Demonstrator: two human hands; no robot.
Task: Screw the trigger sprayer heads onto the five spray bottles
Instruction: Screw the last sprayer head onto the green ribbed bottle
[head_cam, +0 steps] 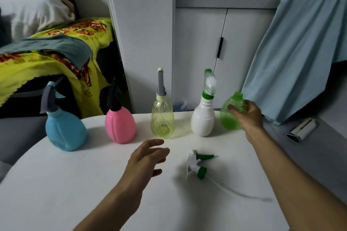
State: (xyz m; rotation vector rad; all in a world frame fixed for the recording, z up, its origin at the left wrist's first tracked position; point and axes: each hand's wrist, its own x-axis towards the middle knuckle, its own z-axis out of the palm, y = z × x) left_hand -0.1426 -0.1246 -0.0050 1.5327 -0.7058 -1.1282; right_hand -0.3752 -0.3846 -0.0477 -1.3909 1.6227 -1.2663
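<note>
Bottles at my ten to one o'clock already wear heads. My left hand (148,157) hovers slack, holding nothing. Loose sprayer head (198,164) lies at twelve on open table (56,193): light, rigid; I'd take its collar. My right hand (247,116) grips the thin, squashy green bottle (231,110) near the far edge.
</note>
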